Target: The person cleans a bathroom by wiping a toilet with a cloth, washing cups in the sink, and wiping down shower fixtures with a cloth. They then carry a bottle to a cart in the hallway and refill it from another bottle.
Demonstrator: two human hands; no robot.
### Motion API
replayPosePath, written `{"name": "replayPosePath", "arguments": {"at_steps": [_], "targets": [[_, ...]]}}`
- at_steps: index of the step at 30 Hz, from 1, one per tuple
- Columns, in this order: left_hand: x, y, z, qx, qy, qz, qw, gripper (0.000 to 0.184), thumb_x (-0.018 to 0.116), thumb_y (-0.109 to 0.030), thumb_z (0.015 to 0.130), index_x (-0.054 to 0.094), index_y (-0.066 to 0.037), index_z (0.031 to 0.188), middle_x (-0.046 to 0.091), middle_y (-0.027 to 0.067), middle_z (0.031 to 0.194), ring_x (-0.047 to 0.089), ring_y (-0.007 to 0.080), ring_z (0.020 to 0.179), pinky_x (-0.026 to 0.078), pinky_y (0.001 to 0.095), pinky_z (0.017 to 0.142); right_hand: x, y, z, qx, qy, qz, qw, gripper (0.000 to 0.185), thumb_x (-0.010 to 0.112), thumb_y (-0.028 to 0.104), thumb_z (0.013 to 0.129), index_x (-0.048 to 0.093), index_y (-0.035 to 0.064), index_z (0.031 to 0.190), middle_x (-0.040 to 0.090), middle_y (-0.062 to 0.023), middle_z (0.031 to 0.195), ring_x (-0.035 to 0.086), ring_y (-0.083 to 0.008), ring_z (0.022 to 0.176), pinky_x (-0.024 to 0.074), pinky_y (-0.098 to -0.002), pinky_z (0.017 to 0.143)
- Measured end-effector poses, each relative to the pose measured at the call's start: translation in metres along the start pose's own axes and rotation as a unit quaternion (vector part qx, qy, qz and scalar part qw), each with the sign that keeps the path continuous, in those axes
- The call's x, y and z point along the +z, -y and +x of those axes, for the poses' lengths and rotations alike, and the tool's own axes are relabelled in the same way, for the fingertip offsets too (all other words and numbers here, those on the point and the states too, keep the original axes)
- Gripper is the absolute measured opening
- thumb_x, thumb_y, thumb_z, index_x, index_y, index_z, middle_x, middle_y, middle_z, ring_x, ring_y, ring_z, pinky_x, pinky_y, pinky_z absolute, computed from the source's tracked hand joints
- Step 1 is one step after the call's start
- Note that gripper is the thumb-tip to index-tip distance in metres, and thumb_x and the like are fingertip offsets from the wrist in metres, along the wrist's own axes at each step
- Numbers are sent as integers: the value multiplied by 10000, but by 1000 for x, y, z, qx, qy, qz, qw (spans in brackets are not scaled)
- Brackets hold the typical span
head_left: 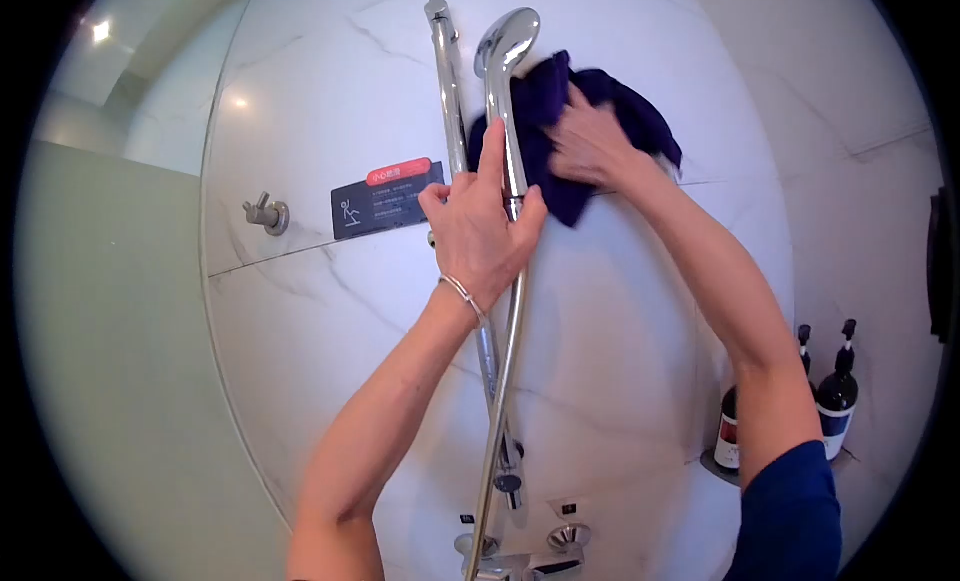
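A chrome shower head (508, 43) points upward beside a slanting chrome riser rail (448, 81) on the marble-look wall. My left hand (484, 221) is closed around the base of the shower head's handle, its index finger stretched up along it. The rail passes behind that hand, and the part the handle rests in is hidden. To the right, my right hand (590, 141) grips a dark purple cloth (635, 116) against the wall, just behind the shower head. From the handle a metal hose (508, 371) runs down towards the mixer tap (530, 566).
A dark sign with a red label (385, 201) and a chrome hook (268, 216) are on the wall at left. Dark pump bottles (836, 401) stand on a corner shelf (720, 471) by my right arm. A frosted glass panel (110, 361) borders the left.
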State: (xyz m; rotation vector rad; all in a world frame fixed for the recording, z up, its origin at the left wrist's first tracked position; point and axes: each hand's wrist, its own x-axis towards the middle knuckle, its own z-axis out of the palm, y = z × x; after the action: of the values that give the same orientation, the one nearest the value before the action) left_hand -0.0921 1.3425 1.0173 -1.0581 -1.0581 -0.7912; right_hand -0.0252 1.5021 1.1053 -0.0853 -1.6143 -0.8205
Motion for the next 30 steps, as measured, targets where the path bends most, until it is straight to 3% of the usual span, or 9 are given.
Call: {"name": "replayPosePath", "arguments": {"at_steps": [1,3,5,10,12,15,19,27,30], "targets": [[1,1,0,2,-13,-7,1000,728,612,-231,747,318,-56,1389,497,-6,614,497,153,639,278,349,737,-5,10,37,19,185,28,982,400,488,309,765,584,185,1133,585,-155,1139,415,-372,1203,386,-632,853],[-2,0,2,-1,-5,8,1000,744,617,-215,737,309,-21,1385,496,-27,594,496,135,613,261,340,685,65,13,89,-124,-190,-31,973,361,480,384,832,599,211,1125,586,-167,1169,504,-330,1150,362,-591,910],[-1,0,-1,0,-21,-3,1000,744,624,-219,745,310,-48,1398,449,-17,603,433,126,562,230,317,680,63,1,139,-113,3,-65,991,406,451,401,857,584,177,1169,550,-156,1232,478,-285,1198,350,-563,942],[8,2,0,35,-29,89,995,712,620,-233,742,355,-15,1365,473,6,563,458,149,580,244,337,672,-18,-72,102,267,-28,87,959,434,428,380,856,609,112,1146,583,-145,1195,547,-312,1108,417,-418,935],[11,-1,0,53,-4,161,985,650,622,-251,738,420,-4,1305,507,21,554,491,170,618,272,363,668,-66,-97,81,100,77,535,836,383,448,331,865,626,94,1108,644,-131,1021,610,-265,973,475,-382,821],[14,-1,0,50,21,204,978,609,624,-252,738,451,0,1264,522,24,551,505,185,624,289,375,674,-38,-66,157,103,3,460,882,364,471,277,859,615,50,1104,664,-129,986,646,-255,880,508,-368,790],[9,2,-2,48,4,196,979,599,626,-273,748,457,4,1251,552,30,596,531,188,710,304,425,780,-45,62,158,195,106,98,970,627,529,376,726,468,205,1327,446,-114,1365,435,-375,1232,251,-629,1012],[-124,55,-69,113,-63,159,979,264,632,-199,709,625,-144,967,570,12,1035,506,200,1092,66,576,1040,-66,110,32,74,139,111,981,459,524,341,762,575,128,1165,638,-183,1011,592,-342,1002,481,-492,828],[-168,70,-78,79,-50,159,983,241,629,-164,716,633,-144,956,571,2,1032,504,193,1096,44,537,1057,-54,147,-26,77,-124,207,967,364,546,182,693,604,83,1039,612,-190,956,586,-368,895,499,-462,726]]}}
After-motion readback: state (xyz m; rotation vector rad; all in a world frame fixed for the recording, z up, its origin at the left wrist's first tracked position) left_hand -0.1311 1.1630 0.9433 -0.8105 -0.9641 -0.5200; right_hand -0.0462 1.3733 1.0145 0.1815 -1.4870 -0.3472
